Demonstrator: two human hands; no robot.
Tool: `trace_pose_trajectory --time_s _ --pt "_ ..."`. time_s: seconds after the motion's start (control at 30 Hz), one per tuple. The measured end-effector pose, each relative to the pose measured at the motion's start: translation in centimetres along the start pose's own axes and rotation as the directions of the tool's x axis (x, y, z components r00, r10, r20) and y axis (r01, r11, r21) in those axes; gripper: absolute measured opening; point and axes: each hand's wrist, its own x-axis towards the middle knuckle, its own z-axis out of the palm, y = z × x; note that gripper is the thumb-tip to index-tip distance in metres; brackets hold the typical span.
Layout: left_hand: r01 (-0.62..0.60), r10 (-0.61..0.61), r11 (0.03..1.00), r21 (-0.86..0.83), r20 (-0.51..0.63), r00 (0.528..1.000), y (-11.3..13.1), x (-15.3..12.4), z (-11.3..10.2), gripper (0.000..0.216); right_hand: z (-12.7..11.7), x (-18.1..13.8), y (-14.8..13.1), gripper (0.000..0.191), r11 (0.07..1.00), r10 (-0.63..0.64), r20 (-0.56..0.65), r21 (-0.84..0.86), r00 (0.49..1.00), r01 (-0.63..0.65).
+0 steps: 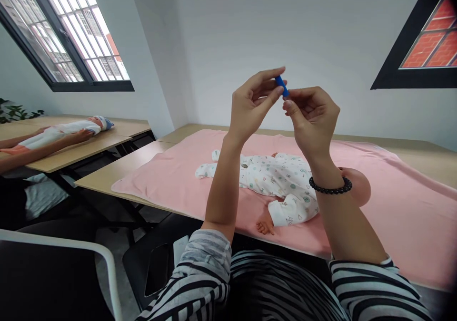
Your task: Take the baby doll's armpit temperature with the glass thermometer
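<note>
Both my hands are raised above the table. My left hand (252,103) pinches a small blue object (282,85) between thumb and fingertips. My right hand (311,119), with a black bead bracelet (330,187) on its wrist, meets it at the same blue object with curled fingers. Below them a baby doll (276,180) in a white patterned sleepsuit lies on a pink blanket (392,207) spread over the wooden table (117,166). The doll's head is partly hidden behind my right forearm.
A second wooden table (82,150) at the left holds another doll (64,131), with another person's arm (32,152) resting by it. A chair back (82,254) stands at the lower left. Windows are at the upper left and right.
</note>
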Motion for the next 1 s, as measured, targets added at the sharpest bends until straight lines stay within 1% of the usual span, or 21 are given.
trace_pose_trajectory --time_s 0.1,0.17,0.27,0.4,0.5,0.57,0.63,0.7,0.73,0.8,0.9,1.0 --pt "-0.024 0.025 0.999 -0.029 0.026 0.999 0.1 -0.1 0.3 0.023 -0.3 0.2 -0.3 0.028 0.999 0.041 0.000 -0.015 0.999 -0.041" --pt "-0.003 0.003 1.000 -0.011 0.042 0.999 0.4 -0.2 0.4 0.024 -0.5 0.3 -0.4 0.031 0.997 0.069 0.006 -0.025 0.998 -0.068" --pt "0.022 -0.023 0.999 0.028 0.050 0.998 0.5 -0.3 0.4 0.027 -0.7 0.4 -0.2 0.031 0.997 0.082 0.010 0.013 0.997 -0.082" --pt "-0.003 0.000 0.998 0.056 0.052 0.999 -0.4 -0.2 0.5 0.031 -0.8 0.6 0.8 0.032 0.992 0.116 0.015 0.055 0.993 -0.117" --pt "-0.065 0.059 0.997 0.044 0.120 0.991 -1.3 0.0 0.6 0.032 -0.6 0.7 1.4 0.036 0.986 0.151 0.031 0.071 0.988 -0.153" --pt "-0.099 0.085 0.993 0.070 0.175 0.981 -1.6 0.2 0.7 0.035 -0.5 0.8 1.4 0.038 0.979 0.185 0.050 0.074 0.981 -0.189" --pt "-0.134 0.105 0.982 0.131 0.210 0.972 -1.3 0.2 0.6 0.038 -0.7 1.0 1.2 0.039 0.968 0.220 0.079 0.105 0.972 -0.228" --pt "-0.144 0.094 0.970 0.194 0.245 0.965 -0.6 0.2 0.5 0.039 -1.1 1.2 0.8 0.038 0.948 0.258 0.120 0.162 0.959 -0.275" --pt "-0.128 0.070 0.969 0.211 0.262 0.963 -0.1 0.1 0.5 0.039 -1.3 1.4 0.5 0.038 0.936 0.277 0.139 0.187 0.951 -0.300" --pt "-0.047 -0.008 0.977 0.206 0.259 0.966 1.0 0.0 0.6 0.040 -1.7 1.6 0.0 0.044 0.913 0.309 0.177 0.220 0.934 -0.344" --pt "0.102 -0.121 0.988 0.116 0.176 0.977 2.1 -0.1 1.0 0.045 -2.2 2.0 -0.5 0.055 0.875 0.357 0.205 0.267 0.911 -0.403" --pt "0.186 -0.189 0.982 0.033 0.137 0.972 2.7 -0.2 1.3 0.045 -2.9 2.3 -0.5 0.059 0.838 0.421 0.165 0.305 0.892 -0.452"
